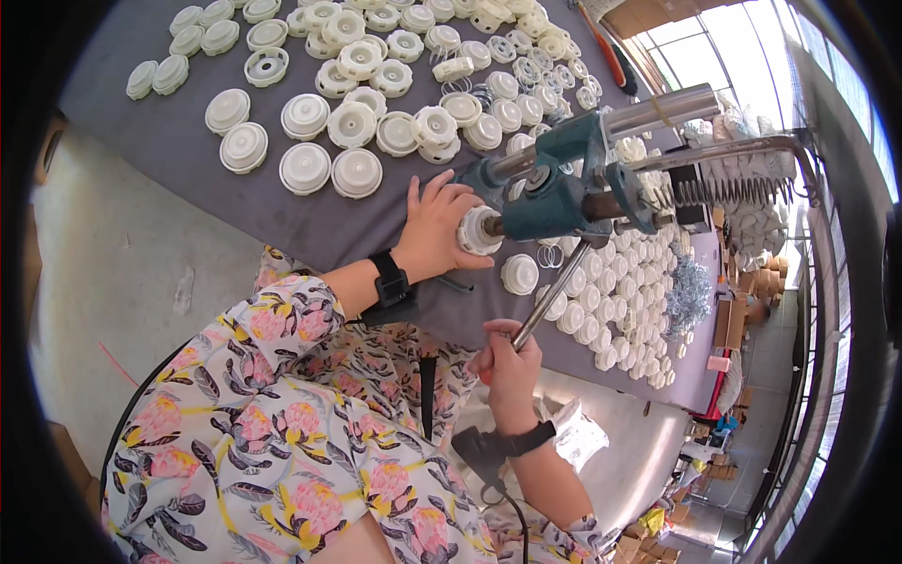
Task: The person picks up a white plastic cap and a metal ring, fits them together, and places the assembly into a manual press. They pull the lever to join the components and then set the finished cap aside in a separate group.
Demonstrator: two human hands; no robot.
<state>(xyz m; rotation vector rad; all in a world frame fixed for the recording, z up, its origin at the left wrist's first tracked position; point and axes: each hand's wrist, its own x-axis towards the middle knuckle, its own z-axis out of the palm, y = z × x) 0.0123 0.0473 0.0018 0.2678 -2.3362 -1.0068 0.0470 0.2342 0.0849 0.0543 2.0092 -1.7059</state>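
The left hand (pixel 434 230) curves its thumb and fingers around the rim of a round, notched white plastic part (pixel 475 235), which sits against a dark metal ram (pixel 495 226), while the right hand (pixel 513 371) wraps its fingers round a smooth steel lever (pixel 554 293). Beyond them juts the teal-painted press (pixel 548 214) (its coil spring (pixel 738 192) bare), with ridged white discs (pixel 305 169) scattered over the matte grey tabletop (pixel 310 226).

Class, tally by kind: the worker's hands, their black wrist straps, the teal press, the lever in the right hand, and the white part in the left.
Hands: 2
Black wrist straps: 2
Teal press: 1
Lever: 1
Held white part: 1
Total: 7
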